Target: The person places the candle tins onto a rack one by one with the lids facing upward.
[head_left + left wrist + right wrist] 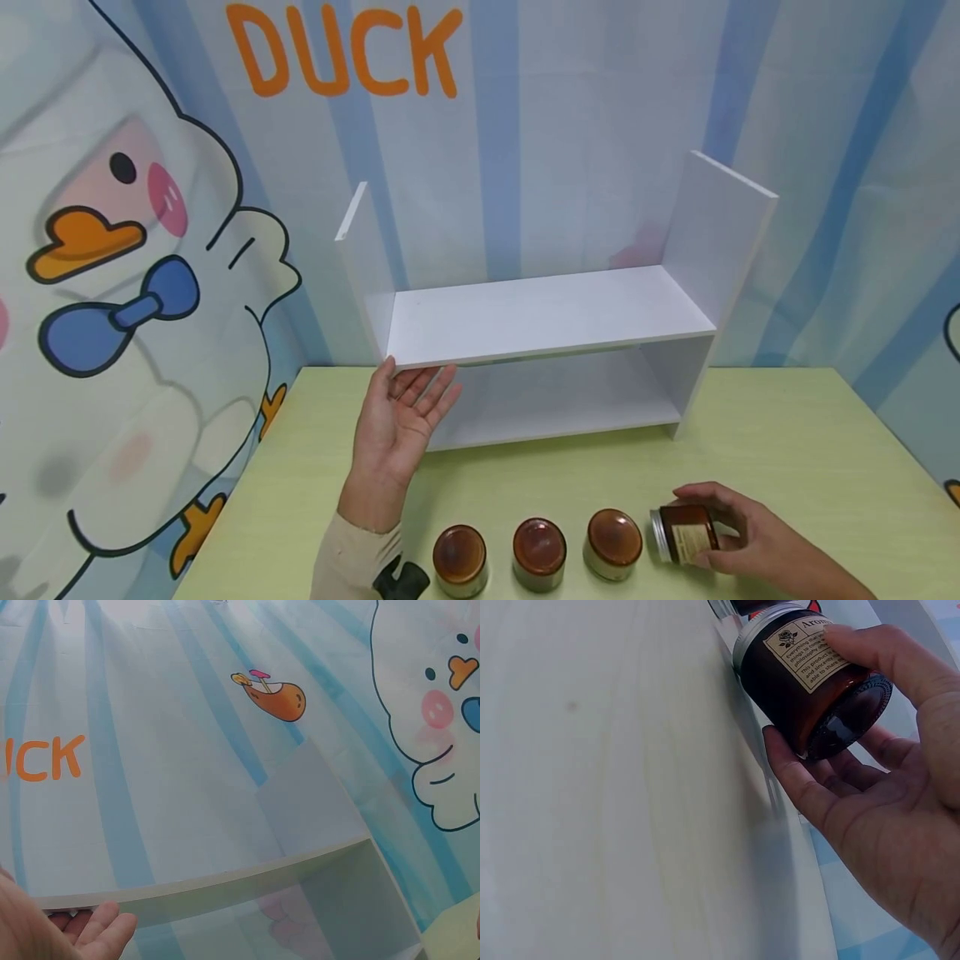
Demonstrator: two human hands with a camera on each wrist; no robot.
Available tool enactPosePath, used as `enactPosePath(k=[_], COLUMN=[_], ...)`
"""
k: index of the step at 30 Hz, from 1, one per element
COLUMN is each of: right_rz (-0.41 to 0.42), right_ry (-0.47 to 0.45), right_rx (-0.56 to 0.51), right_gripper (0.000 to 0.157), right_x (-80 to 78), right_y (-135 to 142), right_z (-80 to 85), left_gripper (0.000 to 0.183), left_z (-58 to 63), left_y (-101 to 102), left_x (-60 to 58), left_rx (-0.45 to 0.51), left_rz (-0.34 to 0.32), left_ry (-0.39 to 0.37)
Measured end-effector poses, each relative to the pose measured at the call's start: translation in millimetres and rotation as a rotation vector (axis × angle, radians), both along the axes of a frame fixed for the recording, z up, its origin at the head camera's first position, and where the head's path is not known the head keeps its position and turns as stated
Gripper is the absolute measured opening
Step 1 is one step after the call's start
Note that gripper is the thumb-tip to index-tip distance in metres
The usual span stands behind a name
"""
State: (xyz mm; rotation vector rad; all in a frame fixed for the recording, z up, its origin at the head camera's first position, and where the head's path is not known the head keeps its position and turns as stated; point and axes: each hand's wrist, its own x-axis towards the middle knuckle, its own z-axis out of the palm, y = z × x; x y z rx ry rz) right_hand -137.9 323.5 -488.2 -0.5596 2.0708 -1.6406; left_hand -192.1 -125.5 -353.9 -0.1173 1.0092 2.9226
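My right hand (738, 533) grips an amber glass jar (802, 682) with a silver lid and a printed cream label. The jar is tilted on its side, its lid toward the left, with my thumb over the label and fingers round the base. At the left end of a white shelf unit (555, 312), my left hand (401, 425) is palm up. Its fairly straight fingers reach under the middle board's front edge, and the thumb tip is at that edge. Fingertips partly vanish behind the board.
Three more jars stand in a row on the pale green table, brown glass facing up: a left jar (460, 558), a middle jar (539, 552) and a right jar (613, 542). Behind the shelf hangs a striped cartoon curtain (585, 125).
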Motion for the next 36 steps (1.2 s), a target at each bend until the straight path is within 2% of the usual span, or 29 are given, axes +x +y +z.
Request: enactPosePath(k=[7,16,21,30,36], right_rz=[0.014,-0.046,-0.044,-0.071,-0.072], right_ry=[-0.027,0.058,0.094,-0.038,-0.055], right_rx=[-0.016,0.023,0.033,0.060,0.070], right_gripper=[0.062,0.061,0.059,0.064,0.064], right_x=[-0.8,0.5,0.6,-2.5,-3.6], right_y=[1.3,2.2,3.8,3.1,3.3], right_z=[-0.7,-0.1,0.0,0.1,-1.1], left_gripper=[0.047,0.047,0.047,0.047,0.047], left_z=[-0.4,-1.4,-1.6,-1.3,-1.0], left_y=[0.2,-0.1,-0.4,0.1,0.3], left_x=[1.3,1.5,1.3,0.6,0.8], left_rx=[-0.002,-0.007,-0.008,-0.013,-0.010], left_rz=[-0.001,0.002,0.001,0.002,0.002], left_ry=[0.005,0.004,0.009,0.012,0.013])
